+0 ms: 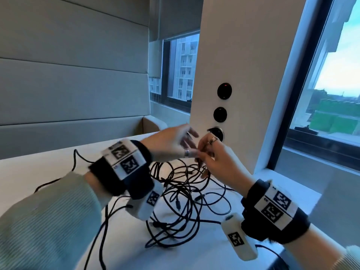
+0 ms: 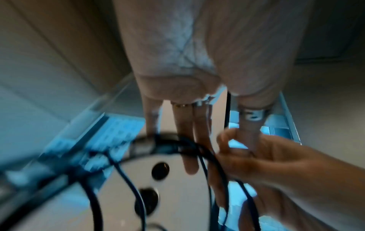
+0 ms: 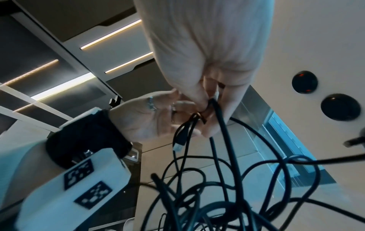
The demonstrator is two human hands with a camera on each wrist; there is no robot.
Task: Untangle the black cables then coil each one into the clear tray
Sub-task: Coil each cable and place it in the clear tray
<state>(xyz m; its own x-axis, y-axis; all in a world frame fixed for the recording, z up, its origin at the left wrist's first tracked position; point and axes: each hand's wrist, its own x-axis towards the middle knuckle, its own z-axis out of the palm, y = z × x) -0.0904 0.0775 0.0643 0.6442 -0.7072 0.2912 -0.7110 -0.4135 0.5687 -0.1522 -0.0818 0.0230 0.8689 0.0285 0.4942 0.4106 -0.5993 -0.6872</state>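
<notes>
A loose tangle of black cables (image 1: 181, 201) lies on the white table (image 1: 29, 172), lifted at its far end. My right hand (image 1: 202, 154) pinches a few strands at the top of the heap; the right wrist view shows them bunched between its fingertips (image 3: 209, 107), with a plug end (image 3: 178, 145) dangling just below. My left hand (image 1: 191, 145) is raised beside it, thumb touching the right fingertips. Its fingers (image 2: 187, 140) are straight and spread, and cables cross in front of them. I cannot make out the clear tray in any view.
A white pillar with round black sockets (image 1: 224, 90) stands just behind the hands, windows on both sides of it. A padded wall (image 1: 68, 84) runs along the left. One stray cable (image 1: 75, 158) trails off leftward over the table.
</notes>
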